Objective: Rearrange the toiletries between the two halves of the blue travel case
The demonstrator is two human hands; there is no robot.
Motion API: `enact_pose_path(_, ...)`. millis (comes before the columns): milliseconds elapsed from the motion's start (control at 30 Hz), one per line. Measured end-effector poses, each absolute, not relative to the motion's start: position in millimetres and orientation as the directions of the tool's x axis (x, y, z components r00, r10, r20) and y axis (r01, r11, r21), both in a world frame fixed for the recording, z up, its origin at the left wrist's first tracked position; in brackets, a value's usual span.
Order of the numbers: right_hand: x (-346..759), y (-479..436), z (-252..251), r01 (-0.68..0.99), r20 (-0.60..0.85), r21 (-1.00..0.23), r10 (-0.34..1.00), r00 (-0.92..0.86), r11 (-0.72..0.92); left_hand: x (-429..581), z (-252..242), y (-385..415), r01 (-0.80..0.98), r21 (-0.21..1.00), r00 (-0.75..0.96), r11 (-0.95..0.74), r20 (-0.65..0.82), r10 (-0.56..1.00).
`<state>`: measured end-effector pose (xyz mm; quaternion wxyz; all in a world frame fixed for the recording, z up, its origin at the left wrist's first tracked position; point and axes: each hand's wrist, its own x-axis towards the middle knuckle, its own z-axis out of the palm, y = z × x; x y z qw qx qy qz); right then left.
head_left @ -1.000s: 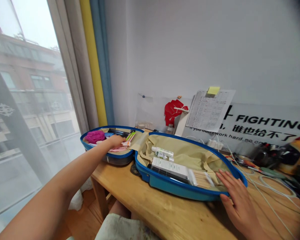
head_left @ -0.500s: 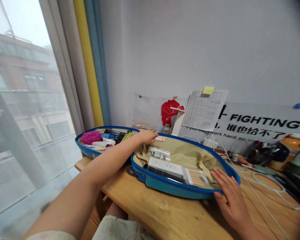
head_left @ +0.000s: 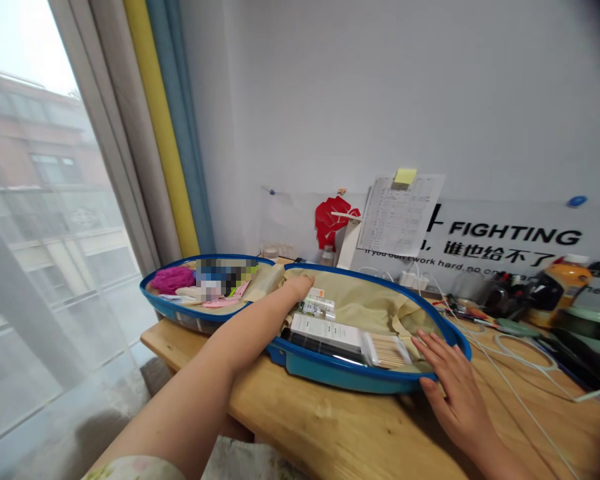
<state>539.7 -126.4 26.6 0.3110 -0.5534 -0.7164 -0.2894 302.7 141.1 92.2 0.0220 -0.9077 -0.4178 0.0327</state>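
A blue suitcase (head_left: pixel 350 383) lies open on a wooden desk, its two beige-lined halves side by side. My left hand (head_left: pixel 300 288) reaches down into the right half, its fingers closed and partly hidden, at a small white box with an orange mark (head_left: pixel 317 293). Just below that box lie clear bottles (head_left: pixel 318 308). Nearer me are a white box (head_left: pixel 325 331), a black flat case (head_left: pixel 325 349) and a clear pack of cotton swabs (head_left: pixel 387 351). My right hand (head_left: pixel 450 380) rests spread over the right rim, fingers inside, thumb outside.
The left half holds a magenta mesh puff (head_left: pixel 171 280) and several small items, partly pixelated. White cables (head_left: pixel 510 380), an orange-labelled bottle (head_left: pixel 560 290) and a green bowl (head_left: pixel 593 330) are on the right of the desk (head_left: pixel 320 427). Curtains (head_left: pixel 180 133) hang at the left.
My left hand has lowered into the right half, and the small white box has moved down with it toward the bottles. My right hand stays on the rim. The view has shifted slightly.
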Motion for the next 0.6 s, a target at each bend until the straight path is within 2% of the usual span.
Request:
enact_pose_path(267, 540.4, -125.9, 27.7, 0.970, 0.779, 0.098, 0.589, -0.215, 0.224, 302.4, 94.7, 132.3, 0.759, -0.047, 0.648, -0.649, -0.036, 0.761)
enact_pose_path(467, 538.9, -125.9, 28.8, 0.969, 0.787, 0.101, 0.578, -0.217, 0.227, 300.8, 91.7, 131.3, 0.749, -0.044, 0.656, -0.661, -0.089, 0.749)
enact_pose_path(600, 538.7, -126.0, 29.3, 0.968, 0.784, 0.110, 0.579, -0.225, 0.227, 298.6, 96.0, 129.0, 0.731, -0.008, 0.682, -0.683, -0.039, 0.730)
